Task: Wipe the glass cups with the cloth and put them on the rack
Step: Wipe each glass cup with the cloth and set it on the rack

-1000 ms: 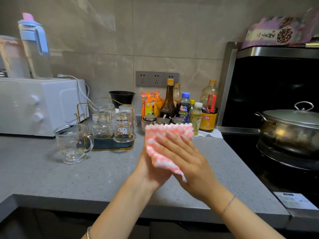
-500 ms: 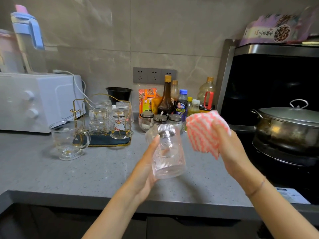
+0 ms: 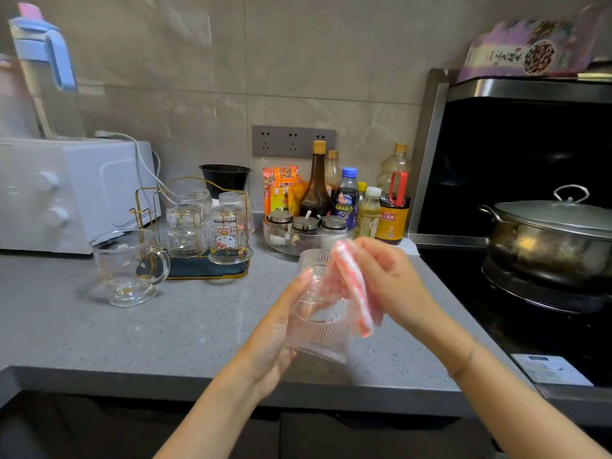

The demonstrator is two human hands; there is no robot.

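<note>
My left hand [image 3: 270, 339] grips a ribbed clear glass cup [image 3: 318, 329] above the counter's front part, its mouth tilted up and away from me. My right hand [image 3: 394, 279] pinches a pink-and-white striped cloth [image 3: 356, 293] and pushes it into the cup's mouth; part of the cloth shows through the glass. A gold wire rack [image 3: 145, 207] on a dark tray [image 3: 205, 268] stands at the back left with several glasses upside down on it. A clear glass mug [image 3: 127, 263] with a handle stands upright on the counter just left of the rack.
A white oven [image 3: 69, 193] fills the far left. Sauce bottles [image 3: 316, 187] and lidded spice jars [image 3: 304, 226] crowd the back wall behind my hands. On the right a lidded steel pot [image 3: 553, 240] sits on the black stove. The grey counter's edge [image 3: 165, 379] runs near me.
A second ago the cloth covered the cup between both hands. My right hand then pulled the cloth off to the right, and now it has pushed it down into the cup's mouth.
</note>
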